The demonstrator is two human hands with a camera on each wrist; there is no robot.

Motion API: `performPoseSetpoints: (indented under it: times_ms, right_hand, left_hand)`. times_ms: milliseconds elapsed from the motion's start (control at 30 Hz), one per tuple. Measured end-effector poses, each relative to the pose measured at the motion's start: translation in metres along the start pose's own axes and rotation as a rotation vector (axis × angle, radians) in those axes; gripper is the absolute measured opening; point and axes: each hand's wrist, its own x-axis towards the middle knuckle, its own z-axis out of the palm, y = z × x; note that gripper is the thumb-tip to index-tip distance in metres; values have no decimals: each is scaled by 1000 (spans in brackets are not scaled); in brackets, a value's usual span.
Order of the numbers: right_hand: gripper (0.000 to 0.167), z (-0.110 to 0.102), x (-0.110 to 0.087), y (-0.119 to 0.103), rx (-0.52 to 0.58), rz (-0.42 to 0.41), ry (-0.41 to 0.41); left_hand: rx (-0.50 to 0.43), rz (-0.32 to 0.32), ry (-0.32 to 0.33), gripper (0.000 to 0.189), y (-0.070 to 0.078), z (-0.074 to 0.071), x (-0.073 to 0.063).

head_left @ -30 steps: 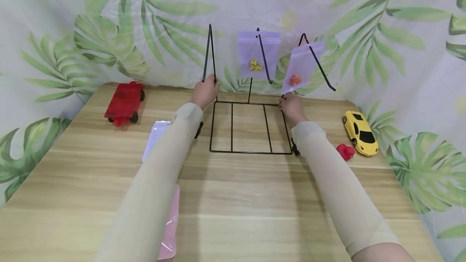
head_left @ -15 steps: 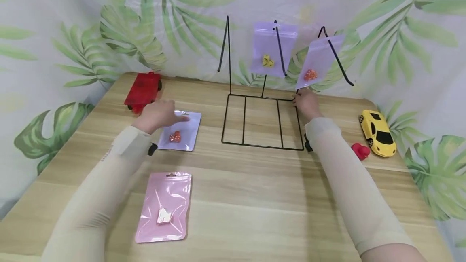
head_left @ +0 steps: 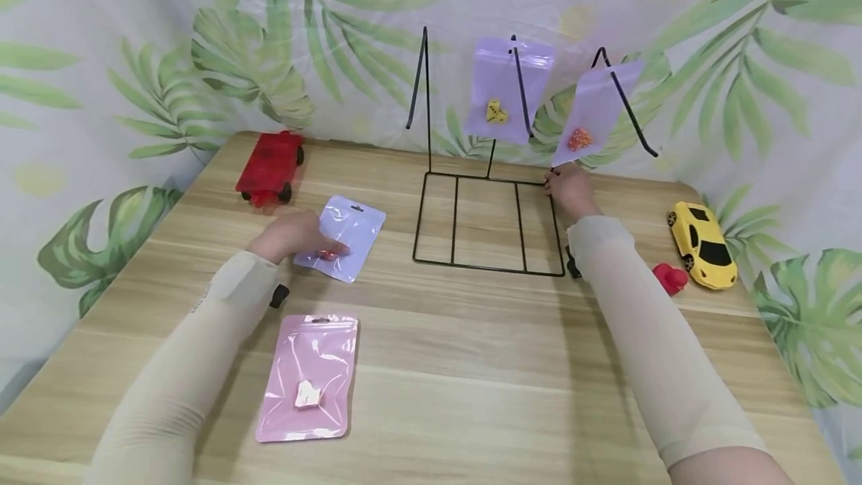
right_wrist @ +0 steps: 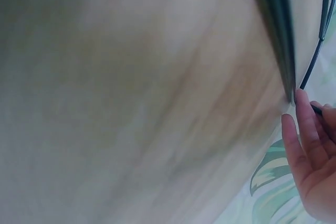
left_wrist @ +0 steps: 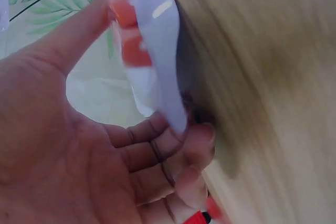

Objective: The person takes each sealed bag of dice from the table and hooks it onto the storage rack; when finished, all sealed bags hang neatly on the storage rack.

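Note:
My left hand (head_left: 292,236) pinches the lower left part of a lilac zip bag (head_left: 360,227) with red dice (head_left: 328,254) in it. In the left wrist view the thumb lies over the dice (left_wrist: 135,51), and the fingertips are curled at the bag's lower edge, which stands up off the wood. At the back, my right hand (head_left: 571,189) holds the rear right corner of a black wire display rack (head_left: 488,268); the right wrist view shows its fingers at the wire. Two lilac bags hang on the rack's middle and right hooks, one with yellow dice (head_left: 496,112), one with orange-red dice (head_left: 580,139).
A pink zip bag (head_left: 323,354) lies at the front left of the wooden table (head_left: 471,365). A red toy cart (head_left: 271,167) stands back left. On the right are a yellow toy car (head_left: 703,245) and a red rubber duck (head_left: 670,278). A leaf-print cloth (head_left: 364,43) rises behind.
My left hand has let go of the rack's left upright and come left to the lilac bag, which has turned clockwise under it. My right hand stays on the rack.

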Motion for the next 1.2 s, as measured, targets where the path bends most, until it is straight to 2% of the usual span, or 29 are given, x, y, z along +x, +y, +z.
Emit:
performPoseSetpoints:
  times_ms: [133,267,367,433,533,600,700,767,900,1067,1200]
  right_hand:
    - [31,2,1,-3,-22,0,-15]
    - [30,3,1,-4,-40,-6,-7]
    - [30,3,0,-4,-37,-3,-6]
    - [30,3,-1,-4,-38,1,-3]
    - [30,2,-3,-4,-79,-4,7]
    - [29,1,-3,-4,-86,-6,15]
    - [27,0,-2,-4,-80,1,20]
    - [26,0,-1,-5,-61,11,17]
    - [25,-2,0,-4,-27,21,4]
    - [25,-3,0,-2,-35,7,14]
    - [30,-1,0,-2,-40,18,8]
  left_hand:
    - [-151,25,67,41,-1,6,4]
    - [-330,41,177,59,6,10,6]
    - [-471,82,292,64,21,4,-5]
    - [-591,151,389,63,34,-2,-17]
    - [-789,288,531,59,58,-9,-42]
    - [-907,390,601,55,73,-9,-58]
    - [-1030,501,658,53,93,-5,-74]
    - [-1071,536,686,54,104,-3,-79]
    - [-1103,548,709,56,118,-3,-77]
    - [-1101,528,681,57,124,-6,-68]
    - [-1081,510,679,59,127,-9,-66]
